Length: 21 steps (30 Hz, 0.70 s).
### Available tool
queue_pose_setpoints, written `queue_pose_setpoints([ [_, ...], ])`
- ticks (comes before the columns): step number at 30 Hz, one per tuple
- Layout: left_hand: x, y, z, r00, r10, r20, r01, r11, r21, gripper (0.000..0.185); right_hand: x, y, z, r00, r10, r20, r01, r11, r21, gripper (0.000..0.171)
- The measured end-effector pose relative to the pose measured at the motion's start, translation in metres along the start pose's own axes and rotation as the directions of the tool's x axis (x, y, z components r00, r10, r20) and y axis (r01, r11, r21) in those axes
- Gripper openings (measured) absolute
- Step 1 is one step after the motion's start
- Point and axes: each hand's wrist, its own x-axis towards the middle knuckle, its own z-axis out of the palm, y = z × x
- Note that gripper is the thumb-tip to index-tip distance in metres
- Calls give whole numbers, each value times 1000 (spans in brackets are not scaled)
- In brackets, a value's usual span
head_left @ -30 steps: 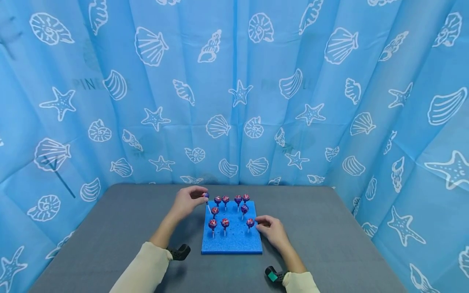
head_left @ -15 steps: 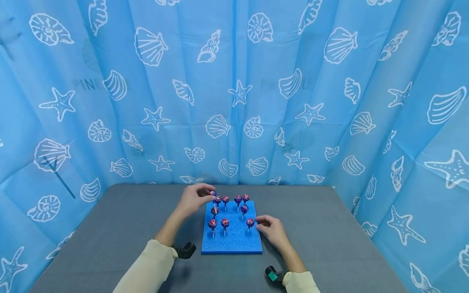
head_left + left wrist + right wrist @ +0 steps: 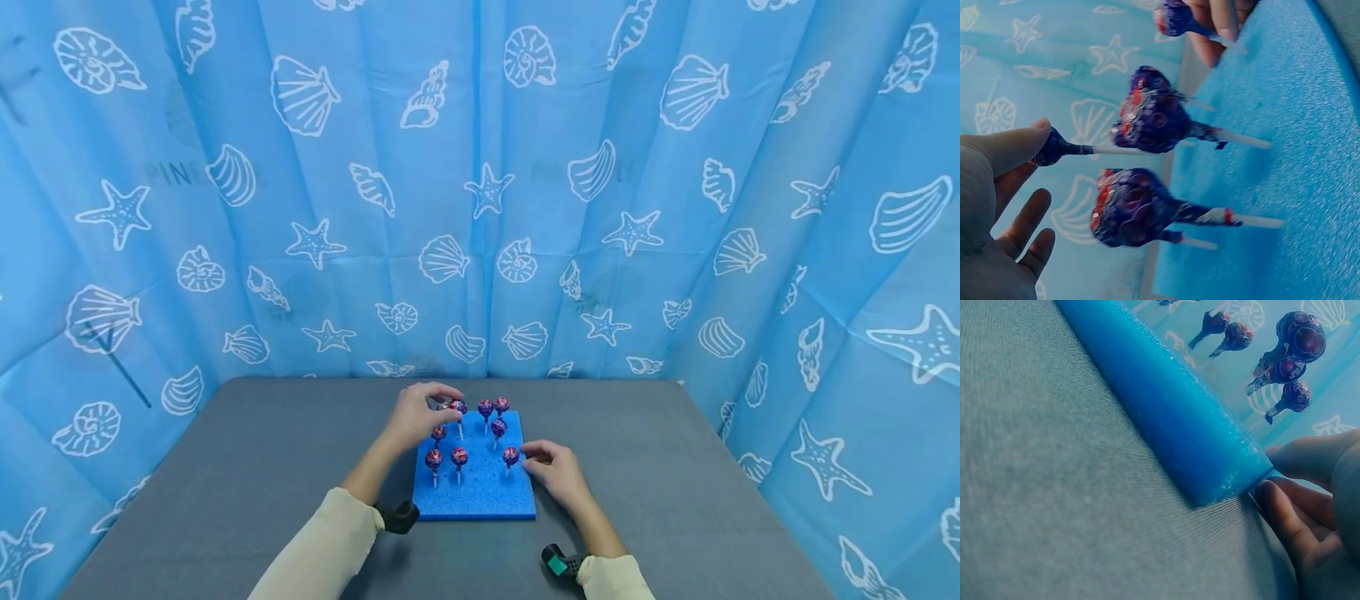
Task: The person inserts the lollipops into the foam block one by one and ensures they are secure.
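A blue foam block (image 3: 480,496) lies on the grey table (image 3: 255,467) with several purple-red wrapped lollipops (image 3: 459,456) standing in it on white sticks. My left hand (image 3: 435,403) hovers over the block's far left part and pinches one lollipop (image 3: 1052,147) by its head, stick pointing toward the foam. Two standing lollipops (image 3: 1147,119) are just beside it. My right hand (image 3: 542,465) rests on the table with its fingers (image 3: 1294,509) against the block's right edge (image 3: 1172,412), next to the front right lollipop (image 3: 511,456).
A blue curtain (image 3: 480,208) printed with shells and starfish closes in the table at the back and both sides. Black wrist-camera mounts (image 3: 399,517) sit at both cream sleeves. Bare tabletop lies left and right of the block.
My left hand has carried its lollipop rightward from the block's far left corner to over the back row. The right hand has stayed at the block's edge.
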Motion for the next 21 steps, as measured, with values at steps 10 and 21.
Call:
queue_pose_setpoints([
  [10, -1, -3, 18, 1000, -21, 15, 20, 997, 74, 17, 1, 1, 0, 1000, -6, 3, 6, 1000, -1, 17],
  [21, 1, -4, 28, 997, -75, -14, 76, 986, 151, 17, 1, 3, 1, 1000, -27, 2, 27, 1000, -4, 17],
])
